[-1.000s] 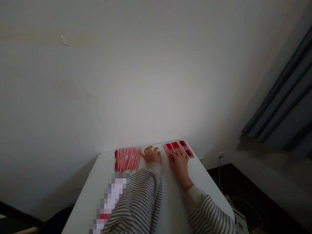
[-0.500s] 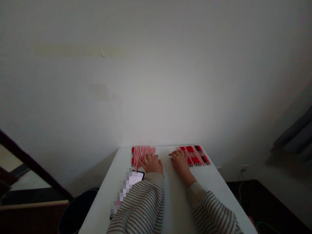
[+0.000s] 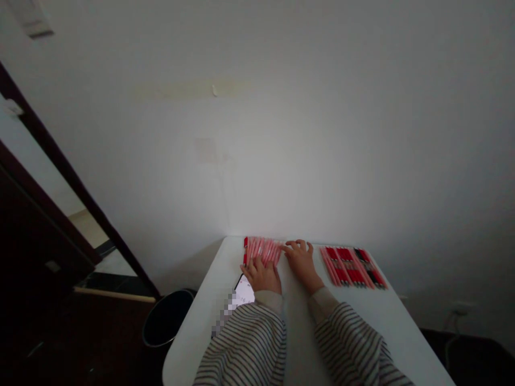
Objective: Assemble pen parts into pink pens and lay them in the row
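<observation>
A bunch of slim pink pen-like sticks [image 3: 263,247] lies at the far left of the white table, with a red part along its left edge. My left hand [image 3: 263,276] rests over the near ends of these sticks, palm down, fingers spread. Close to the bunch's right side is my right hand [image 3: 301,264], its fingers apart and bent; one fingertip reaches the bunch's edge, though I cannot tell whether it touches. A second set of pink sticks with red and black sections [image 3: 354,268] is laid out in neat rows to the right of my right hand.
A phone [image 3: 244,292] with a lit screen lies on the white table [image 3: 300,332], partly under my left sleeve. The table's far edge meets a bare wall [image 3: 322,134]. On the floor to the left stands a dark bin [image 3: 169,319].
The view has turned left. My right hand has moved left, away from the right-hand rows to the left bunch. My left hand has shifted to the bunch's near ends.
</observation>
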`<state>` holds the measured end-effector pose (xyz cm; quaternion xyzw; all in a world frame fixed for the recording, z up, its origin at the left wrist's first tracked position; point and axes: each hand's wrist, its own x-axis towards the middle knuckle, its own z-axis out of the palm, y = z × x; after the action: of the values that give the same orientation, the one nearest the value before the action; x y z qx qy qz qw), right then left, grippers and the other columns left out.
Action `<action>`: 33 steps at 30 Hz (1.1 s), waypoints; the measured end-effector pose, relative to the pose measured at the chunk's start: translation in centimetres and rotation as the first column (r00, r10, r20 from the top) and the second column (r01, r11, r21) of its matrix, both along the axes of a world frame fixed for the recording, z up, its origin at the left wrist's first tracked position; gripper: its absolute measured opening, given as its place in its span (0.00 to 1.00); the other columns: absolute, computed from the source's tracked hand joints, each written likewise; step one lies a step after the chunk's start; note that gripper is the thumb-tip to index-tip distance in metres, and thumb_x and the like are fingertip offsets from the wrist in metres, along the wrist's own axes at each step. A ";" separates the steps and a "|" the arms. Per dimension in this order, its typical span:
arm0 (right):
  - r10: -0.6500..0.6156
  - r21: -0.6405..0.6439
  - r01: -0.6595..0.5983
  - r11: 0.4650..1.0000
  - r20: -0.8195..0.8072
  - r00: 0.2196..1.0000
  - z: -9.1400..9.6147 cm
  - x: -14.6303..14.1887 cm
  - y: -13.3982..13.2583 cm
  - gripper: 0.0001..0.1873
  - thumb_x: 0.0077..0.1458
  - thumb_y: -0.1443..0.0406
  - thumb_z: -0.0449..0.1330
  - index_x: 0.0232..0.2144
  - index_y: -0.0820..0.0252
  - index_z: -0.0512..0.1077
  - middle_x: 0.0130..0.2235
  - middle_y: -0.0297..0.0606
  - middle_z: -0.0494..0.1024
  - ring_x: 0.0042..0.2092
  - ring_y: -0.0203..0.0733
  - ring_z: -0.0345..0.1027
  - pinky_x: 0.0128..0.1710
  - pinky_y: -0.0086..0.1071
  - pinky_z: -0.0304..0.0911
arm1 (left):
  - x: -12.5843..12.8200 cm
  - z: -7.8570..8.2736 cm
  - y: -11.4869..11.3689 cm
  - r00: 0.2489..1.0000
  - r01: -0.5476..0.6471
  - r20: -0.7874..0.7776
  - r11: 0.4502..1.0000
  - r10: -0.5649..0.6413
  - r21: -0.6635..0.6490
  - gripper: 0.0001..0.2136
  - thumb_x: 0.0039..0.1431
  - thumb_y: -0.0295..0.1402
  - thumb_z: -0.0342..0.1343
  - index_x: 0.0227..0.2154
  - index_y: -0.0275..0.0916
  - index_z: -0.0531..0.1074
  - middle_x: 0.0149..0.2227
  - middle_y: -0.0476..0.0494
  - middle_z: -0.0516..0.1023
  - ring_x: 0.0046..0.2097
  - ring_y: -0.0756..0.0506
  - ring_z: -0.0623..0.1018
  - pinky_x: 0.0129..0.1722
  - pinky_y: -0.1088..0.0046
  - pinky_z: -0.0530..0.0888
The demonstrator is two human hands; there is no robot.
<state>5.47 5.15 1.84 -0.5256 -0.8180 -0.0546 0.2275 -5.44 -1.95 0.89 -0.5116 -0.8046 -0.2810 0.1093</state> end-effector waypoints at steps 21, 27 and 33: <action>0.020 -0.002 -0.020 1.000 0.011 1.000 0.7 1.3 -0.4 0.11 0.59 0.65 0.54 0.37 0.44 0.75 0.45 0.32 0.74 0.53 0.47 0.55 0.56 0.49 0.41 | -0.1 0.2 0.2 1.000 0.000 0.003 0.997 0.000 -0.083 0.12 0.56 0.31 0.49 0.34 0.44 0.78 0.54 0.43 0.71 0.60 0.38 0.61 0.65 0.46 0.47; 0.004 0.034 -0.005 0.999 0.011 1.000 1.5 3.9 -1.4 0.11 0.60 0.63 0.53 0.38 0.44 0.75 0.44 0.35 0.74 0.52 0.46 0.55 0.55 0.48 0.41 | 0.5 0.8 0.7 0.999 0.031 0.021 0.995 -0.030 -0.093 0.10 0.56 0.36 0.51 0.36 0.46 0.78 0.54 0.45 0.70 0.60 0.37 0.59 0.63 0.45 0.47; -0.108 0.037 0.109 0.993 -0.018 0.994 1.8 7.1 -2.4 0.11 0.59 0.63 0.54 0.37 0.45 0.76 0.42 0.35 0.74 0.50 0.47 0.56 0.54 0.47 0.43 | 2.4 1.3 1.5 0.989 0.142 0.049 0.980 -0.137 -0.141 0.10 0.55 0.40 0.54 0.36 0.49 0.77 0.53 0.45 0.69 0.60 0.38 0.58 0.63 0.45 0.45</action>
<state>12.59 2.77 3.66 -0.5652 -0.7852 -0.0779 0.2408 -3.09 -0.49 2.21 -0.5677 -0.7870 -0.2389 0.0364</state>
